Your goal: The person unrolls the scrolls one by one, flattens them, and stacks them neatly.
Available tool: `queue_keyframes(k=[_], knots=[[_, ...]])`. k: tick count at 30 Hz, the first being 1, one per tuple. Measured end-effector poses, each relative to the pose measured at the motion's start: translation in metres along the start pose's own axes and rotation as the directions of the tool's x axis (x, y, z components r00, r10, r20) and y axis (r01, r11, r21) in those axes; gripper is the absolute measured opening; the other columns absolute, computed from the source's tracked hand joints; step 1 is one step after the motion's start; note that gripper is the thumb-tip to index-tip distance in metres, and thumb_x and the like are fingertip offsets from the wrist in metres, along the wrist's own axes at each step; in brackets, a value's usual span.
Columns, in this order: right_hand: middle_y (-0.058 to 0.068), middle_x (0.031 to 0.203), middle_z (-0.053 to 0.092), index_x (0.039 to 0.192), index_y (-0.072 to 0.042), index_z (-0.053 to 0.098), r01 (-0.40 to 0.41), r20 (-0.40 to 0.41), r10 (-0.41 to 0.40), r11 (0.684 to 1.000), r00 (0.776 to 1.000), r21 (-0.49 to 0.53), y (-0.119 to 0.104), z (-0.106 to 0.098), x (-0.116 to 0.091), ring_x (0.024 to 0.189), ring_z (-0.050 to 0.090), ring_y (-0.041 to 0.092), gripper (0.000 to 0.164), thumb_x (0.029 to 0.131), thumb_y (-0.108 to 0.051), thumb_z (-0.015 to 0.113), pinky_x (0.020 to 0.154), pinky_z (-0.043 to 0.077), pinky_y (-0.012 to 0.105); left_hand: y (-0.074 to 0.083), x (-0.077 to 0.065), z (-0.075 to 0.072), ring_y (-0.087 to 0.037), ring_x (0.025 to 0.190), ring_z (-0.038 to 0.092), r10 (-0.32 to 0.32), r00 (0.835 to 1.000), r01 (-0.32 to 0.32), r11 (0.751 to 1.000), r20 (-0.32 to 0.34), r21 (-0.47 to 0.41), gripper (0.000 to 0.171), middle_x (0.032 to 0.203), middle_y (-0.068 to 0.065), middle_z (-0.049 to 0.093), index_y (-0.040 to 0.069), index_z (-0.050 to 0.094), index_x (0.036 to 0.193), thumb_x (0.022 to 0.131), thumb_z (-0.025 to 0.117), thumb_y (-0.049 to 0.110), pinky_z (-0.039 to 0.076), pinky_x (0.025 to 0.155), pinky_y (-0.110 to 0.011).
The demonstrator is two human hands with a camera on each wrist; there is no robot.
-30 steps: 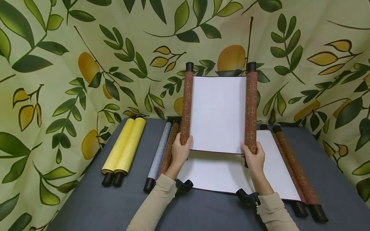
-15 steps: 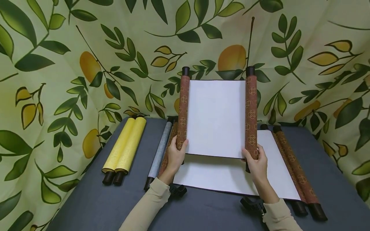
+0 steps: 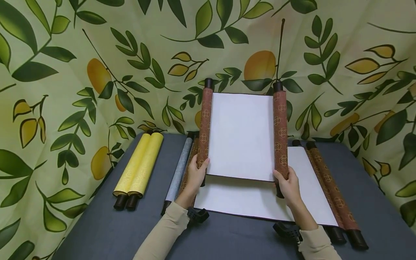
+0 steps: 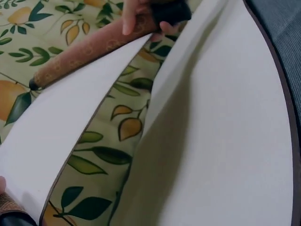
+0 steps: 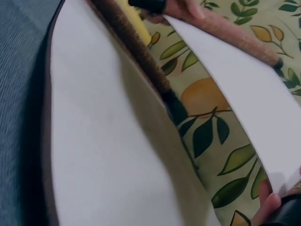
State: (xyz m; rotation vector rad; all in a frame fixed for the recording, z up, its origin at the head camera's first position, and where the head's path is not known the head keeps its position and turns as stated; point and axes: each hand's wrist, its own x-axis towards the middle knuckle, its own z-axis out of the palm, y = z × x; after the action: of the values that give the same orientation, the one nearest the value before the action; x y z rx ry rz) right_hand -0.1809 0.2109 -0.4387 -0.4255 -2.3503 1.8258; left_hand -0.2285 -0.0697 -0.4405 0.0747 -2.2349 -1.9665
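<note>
A hanging scroll (image 3: 242, 137) with blank white paper is held up, partly unrolled, between two red-brown patterned rolls with black end knobs. My left hand (image 3: 196, 175) grips the left roll (image 3: 204, 122) near its lower end, thumb toward the paper. In the same way my right hand (image 3: 289, 185) grips the right roll (image 3: 280, 133). The rolls stand nearly upright, tops toward the wall. Beneath it a second scroll (image 3: 240, 198) lies spread on the table, its white paper partly covered by the held one. In the left wrist view, the right hand's fingers (image 4: 129, 19) wrap the far roll.
Two yellow rolls (image 3: 146, 164) lie side by side on the grey tablecloth (image 3: 97, 231) at the left. A grey-blue roll (image 3: 178, 169) lies beside a brown one left of centre. Brown rolls (image 3: 334, 187) lie at the right. Leaf-print fabric (image 3: 130, 90) hangs behind.
The held scroll has come down a little, and both hands with it. Its left roll has shifted left, so slightly more white paper shows between the rolls. The other scrolls have stayed put.
</note>
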Motion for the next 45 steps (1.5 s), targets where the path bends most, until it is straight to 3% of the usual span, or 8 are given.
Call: queue_keyframes(k=[5,10,15,21,30,37,42,45], knots=[[0.007,0.095,0.05,0.134,0.005,0.037,-0.018,-0.061,0.019,1.0,0.998,0.023,0.004,0.002,0.002,0.053,0.051,0.004,0.046,0.096,-0.017,0.053,0.05,0.048,0.019,0.002,-0.003,0.002,-0.028,0.099,0.062,0.008,0.997,-0.006,1.0,-0.071,0.022,0.041,0.113,-0.022,0.065,0.0,0.055,0.127,0.092,0.061,0.02,0.049,0.077,-0.03],[0.009,0.104,0.046,0.137,0.0,0.034,-0.072,-0.052,0.074,0.996,0.996,0.044,0.004,0.0,0.003,0.054,0.051,0.004,0.059,0.091,-0.022,0.064,0.048,0.047,0.019,0.003,-0.004,0.004,-0.02,0.087,0.061,-0.015,0.994,0.019,0.999,-0.105,0.04,0.035,0.103,-0.02,0.067,0.0,0.06,0.118,0.089,0.062,0.019,0.046,0.068,-0.024],[0.013,0.114,0.043,0.14,-0.001,0.028,-0.109,-0.045,0.11,0.994,0.993,0.031,0.005,-0.002,0.003,0.057,0.051,0.006,0.068,0.09,-0.028,0.066,0.048,0.047,0.02,-0.002,-0.005,0.003,-0.028,0.097,0.065,-0.036,0.995,0.042,0.997,-0.094,0.062,0.05,0.114,-0.021,0.065,-0.001,0.055,0.127,0.085,0.071,0.022,0.055,0.079,-0.036],[0.013,0.113,0.043,0.139,0.0,0.026,-0.119,-0.039,0.12,0.992,0.992,0.037,0.006,-0.004,0.003,0.059,0.052,0.006,0.065,0.092,-0.027,0.062,0.049,0.048,0.021,-0.003,-0.004,0.001,-0.035,0.116,0.059,-0.058,0.995,0.061,0.997,-0.084,0.035,0.072,0.129,-0.022,0.058,-0.003,0.045,0.138,0.08,0.078,0.025,0.05,0.097,-0.048],[0.012,0.114,0.045,0.139,-0.001,0.031,-0.101,-0.023,0.102,0.994,0.995,0.031,0.006,-0.01,0.003,0.055,0.058,0.005,0.058,0.095,-0.027,0.058,0.055,0.052,0.022,-0.003,-0.002,0.0,-0.03,0.101,0.064,-0.022,0.996,0.023,1.0,-0.086,0.014,0.053,0.118,-0.022,0.063,0.0,0.054,0.128,0.082,0.074,0.017,0.055,0.085,-0.04],[0.01,0.127,0.046,0.142,-0.005,0.035,-0.105,-0.001,0.106,0.993,0.994,-0.054,0.005,-0.019,0.006,0.084,0.049,0.0,0.061,0.095,-0.037,0.057,0.069,0.047,0.017,-0.003,-0.001,-0.004,-0.033,0.105,0.063,-0.02,0.997,0.021,1.0,-0.069,0.012,0.053,0.121,-0.022,0.061,0.003,0.05,0.132,0.084,0.071,0.015,0.054,0.087,-0.042],[-0.003,0.112,0.051,0.143,-0.004,0.038,-0.117,0.013,0.118,0.99,0.993,-0.074,0.004,-0.025,0.008,0.083,0.049,-0.001,0.067,0.092,-0.041,0.061,0.072,0.045,0.018,-0.002,0.002,-0.007,-0.03,0.1,0.063,-0.045,0.998,0.044,0.999,-0.032,-0.012,0.048,0.119,-0.023,0.061,0.003,0.052,0.13,0.086,0.069,0.015,0.053,0.081,-0.036],[0.0,0.114,0.053,0.144,-0.002,0.037,-0.125,0.04,0.13,0.987,0.991,-0.097,0.003,-0.028,0.009,0.081,0.05,-0.003,0.07,0.092,-0.04,0.062,0.071,0.045,0.018,-0.003,0.003,-0.009,-0.027,0.098,0.062,-0.057,0.998,0.057,0.998,-0.025,-0.002,0.048,0.118,-0.023,0.061,0.003,0.053,0.13,0.086,0.069,0.016,0.052,0.079,-0.033]])
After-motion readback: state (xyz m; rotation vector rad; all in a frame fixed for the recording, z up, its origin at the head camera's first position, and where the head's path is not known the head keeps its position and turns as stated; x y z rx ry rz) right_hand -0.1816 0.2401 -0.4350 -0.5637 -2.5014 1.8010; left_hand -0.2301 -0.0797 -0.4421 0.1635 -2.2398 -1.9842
